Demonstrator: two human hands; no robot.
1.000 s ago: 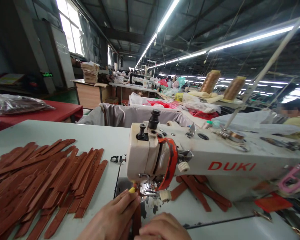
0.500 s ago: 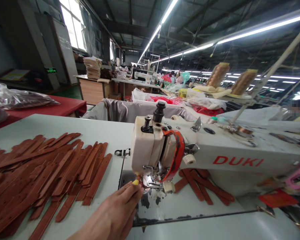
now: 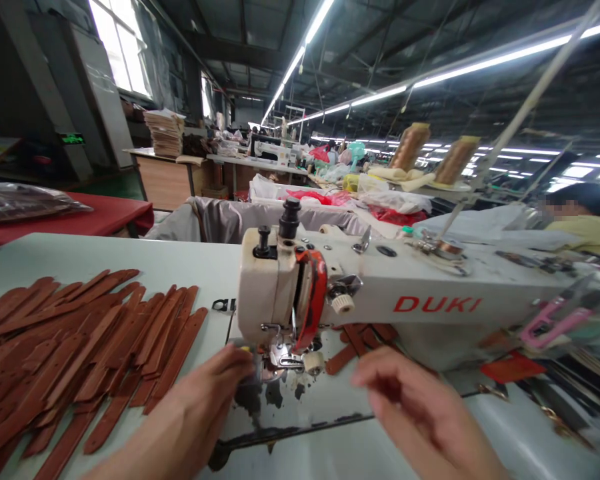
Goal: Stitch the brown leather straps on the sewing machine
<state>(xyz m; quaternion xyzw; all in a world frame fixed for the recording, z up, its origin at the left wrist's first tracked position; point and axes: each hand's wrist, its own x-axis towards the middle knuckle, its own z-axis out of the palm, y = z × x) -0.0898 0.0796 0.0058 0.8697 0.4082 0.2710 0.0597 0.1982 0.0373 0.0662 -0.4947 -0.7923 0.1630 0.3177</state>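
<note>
Presser foot (image 3: 280, 357) half-hidden by left hand (image 3: 205, 407); right hand (image 3: 410, 407) blurred.

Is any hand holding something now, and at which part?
Nothing is visibly held. The left hand rests its fingers by the presser foot; the blurred right hand hovers empty.

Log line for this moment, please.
left hand fingertips at presser foot | right hand open, blurred, above machine bed | leather straps piled left | sewing machine

Sewing factory: rows of sewing machines (image 3: 360, 293)
</note>
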